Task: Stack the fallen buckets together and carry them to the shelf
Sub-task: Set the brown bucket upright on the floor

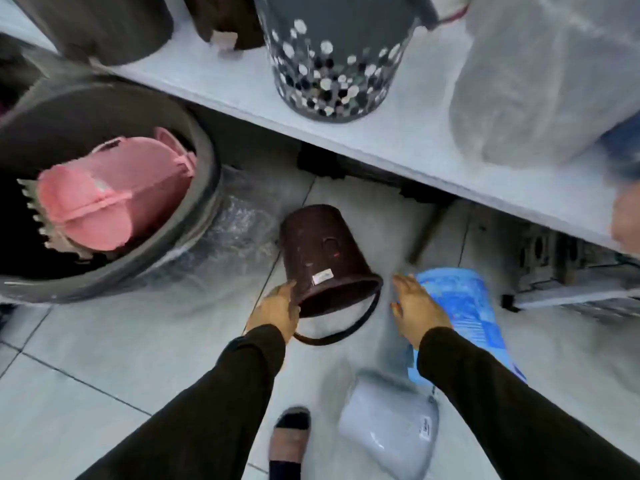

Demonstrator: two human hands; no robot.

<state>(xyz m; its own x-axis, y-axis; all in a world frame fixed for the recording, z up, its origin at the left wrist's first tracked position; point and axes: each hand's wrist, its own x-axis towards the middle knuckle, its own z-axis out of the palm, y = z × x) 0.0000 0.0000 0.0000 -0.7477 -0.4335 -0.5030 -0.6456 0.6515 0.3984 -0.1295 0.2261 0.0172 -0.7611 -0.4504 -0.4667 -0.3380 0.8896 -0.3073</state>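
A dark brown bucket point(320, 251) lies on its side on the tiled floor, its mouth toward me and its handle drooping onto the floor. My left hand point(275, 308) grips the left part of its rim. My right hand point(417, 306) hovers with fingers spread just right of the brown bucket, over a fallen blue bucket point(464, 306) whose lower part my forearm hides. A pale grey bucket point(391, 424) lies on its side closer to me, below my right arm. The white shelf point(398, 147) runs diagonally above the buckets.
On the shelf stand a grey perforated bin point(332, 57), dark containers and a wrapped white item point(540, 81). A large dark tub point(114, 188) with pink plastic items sits on the floor at the left. My foot point(289, 441) is near the bottom centre.
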